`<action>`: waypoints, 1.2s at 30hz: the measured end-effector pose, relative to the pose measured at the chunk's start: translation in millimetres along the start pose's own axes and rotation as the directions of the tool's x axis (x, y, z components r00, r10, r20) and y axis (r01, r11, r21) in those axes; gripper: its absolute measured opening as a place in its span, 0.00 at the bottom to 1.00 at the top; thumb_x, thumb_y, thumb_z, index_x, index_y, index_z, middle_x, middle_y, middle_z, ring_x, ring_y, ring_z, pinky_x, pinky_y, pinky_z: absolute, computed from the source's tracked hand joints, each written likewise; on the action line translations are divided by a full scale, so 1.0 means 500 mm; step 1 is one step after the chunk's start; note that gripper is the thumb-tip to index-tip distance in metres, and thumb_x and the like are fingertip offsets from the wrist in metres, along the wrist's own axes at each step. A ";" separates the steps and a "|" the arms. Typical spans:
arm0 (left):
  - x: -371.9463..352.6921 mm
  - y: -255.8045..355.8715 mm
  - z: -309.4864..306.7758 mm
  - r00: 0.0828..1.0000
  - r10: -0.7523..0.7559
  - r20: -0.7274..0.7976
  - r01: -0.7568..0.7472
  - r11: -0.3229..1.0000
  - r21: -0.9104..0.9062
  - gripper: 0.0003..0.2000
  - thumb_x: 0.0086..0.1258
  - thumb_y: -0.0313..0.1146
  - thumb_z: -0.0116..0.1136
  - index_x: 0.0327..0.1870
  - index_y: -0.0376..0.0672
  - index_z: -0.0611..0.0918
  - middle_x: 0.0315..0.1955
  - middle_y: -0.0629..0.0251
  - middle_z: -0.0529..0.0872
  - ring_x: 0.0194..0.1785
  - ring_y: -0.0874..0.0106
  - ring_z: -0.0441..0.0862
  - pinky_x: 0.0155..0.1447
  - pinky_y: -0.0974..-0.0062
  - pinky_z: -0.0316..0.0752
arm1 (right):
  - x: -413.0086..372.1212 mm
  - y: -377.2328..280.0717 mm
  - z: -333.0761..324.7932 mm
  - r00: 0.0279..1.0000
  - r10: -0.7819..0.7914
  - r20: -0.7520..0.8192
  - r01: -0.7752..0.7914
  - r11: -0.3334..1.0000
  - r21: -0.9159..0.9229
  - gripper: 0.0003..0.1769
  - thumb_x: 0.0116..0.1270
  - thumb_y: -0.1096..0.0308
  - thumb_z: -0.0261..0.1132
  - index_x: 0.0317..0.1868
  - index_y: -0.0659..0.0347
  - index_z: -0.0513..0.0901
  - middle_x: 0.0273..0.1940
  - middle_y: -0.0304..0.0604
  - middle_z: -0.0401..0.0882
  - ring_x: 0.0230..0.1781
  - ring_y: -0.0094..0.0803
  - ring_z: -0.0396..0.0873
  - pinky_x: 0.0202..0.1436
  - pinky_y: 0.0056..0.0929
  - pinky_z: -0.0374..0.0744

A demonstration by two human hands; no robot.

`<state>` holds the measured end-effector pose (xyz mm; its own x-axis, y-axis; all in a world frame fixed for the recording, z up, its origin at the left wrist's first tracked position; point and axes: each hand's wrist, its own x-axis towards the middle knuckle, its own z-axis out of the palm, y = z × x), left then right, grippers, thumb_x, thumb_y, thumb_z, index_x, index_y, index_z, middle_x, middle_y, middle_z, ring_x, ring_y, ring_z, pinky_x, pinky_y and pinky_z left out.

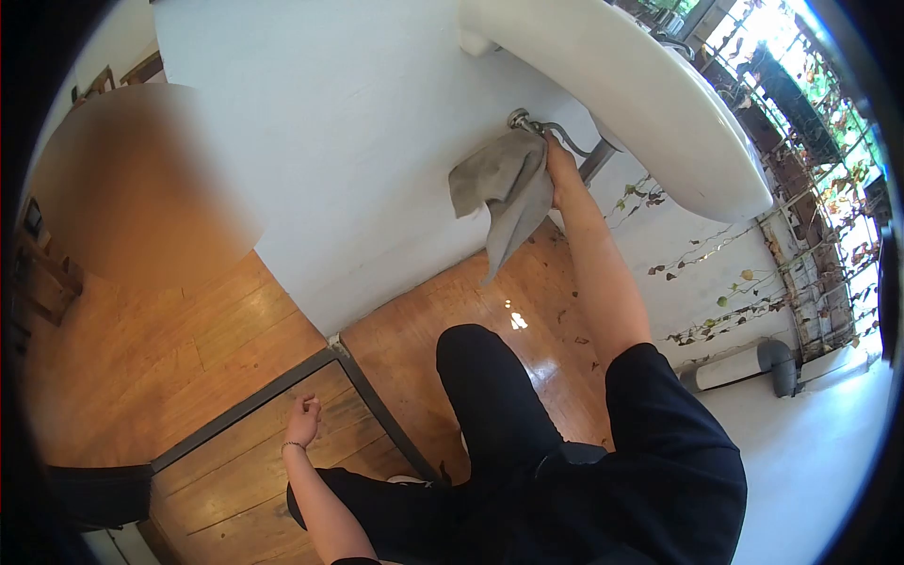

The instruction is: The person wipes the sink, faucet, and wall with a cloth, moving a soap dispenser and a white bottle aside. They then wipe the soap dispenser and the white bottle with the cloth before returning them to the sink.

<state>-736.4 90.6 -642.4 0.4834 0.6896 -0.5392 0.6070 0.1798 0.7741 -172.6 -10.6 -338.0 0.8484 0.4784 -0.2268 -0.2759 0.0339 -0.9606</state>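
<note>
My right hand [561, 170] is closed on a grey cloth [513, 179] under the white sink [650, 104]. The cloth hangs down from the hand in loose folds, its lower corner pointing at the floor. Right at its top edge a metal shut-off valve [519, 119] sticks out of the wall, and a flexible hose [573, 141] curves away from it. Part of my right fingers is hidden at the valve. Off to the left, over the wooden floor, my left hand [303, 421] is held out with loosely bent fingers and nothing in it. A thin bracelet circles that wrist.
A white wall [358, 122] stands in front of me. Dry vines [734, 320] climb along the right wall below a barred window. A pipe [734, 369] runs low there. A dark metal strip [245, 410] crosses the wooden floor [217, 348]. A blurred patch covers the upper left.
</note>
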 end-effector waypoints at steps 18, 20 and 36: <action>0.002 -0.009 -0.003 1.000 0.012 -0.017 -0.012 1.000 -0.002 0.21 0.75 0.42 0.50 0.61 0.36 0.72 0.42 0.58 0.82 0.40 0.70 0.80 0.47 0.73 0.75 | -0.032 -0.036 0.013 0.985 -0.166 -0.054 0.130 0.904 -0.407 0.28 0.71 0.50 0.53 0.53 0.70 0.77 0.46 0.53 0.83 0.45 0.42 0.82 0.50 0.37 0.78; -0.002 -0.007 -0.002 0.999 0.021 -0.048 -0.022 1.000 -0.016 0.20 0.75 0.41 0.51 0.60 0.36 0.73 0.44 0.57 0.83 0.43 0.69 0.81 0.47 0.73 0.76 | 0.008 -0.029 -0.004 0.994 -0.102 0.039 0.108 0.963 -0.248 0.30 0.70 0.48 0.54 0.54 0.71 0.77 0.46 0.52 0.83 0.44 0.40 0.82 0.50 0.37 0.78; 0.028 -0.044 -0.003 0.999 -0.028 -0.025 0.028 1.000 -0.002 0.21 0.73 0.41 0.52 0.60 0.36 0.74 0.45 0.55 0.83 0.41 0.69 0.83 0.47 0.73 0.77 | -0.032 0.035 -0.013 0.721 -0.689 0.074 0.303 0.218 -0.928 0.25 0.68 0.47 0.58 0.54 0.58 0.73 0.44 0.52 0.83 0.47 0.51 0.81 0.48 0.49 0.79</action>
<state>-744.0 97.5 -666.3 0.4503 0.7014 -0.5525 0.6190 0.2006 0.7593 -188.1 -23.1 -352.3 0.7683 0.3865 0.5103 0.6165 -0.6614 -0.4272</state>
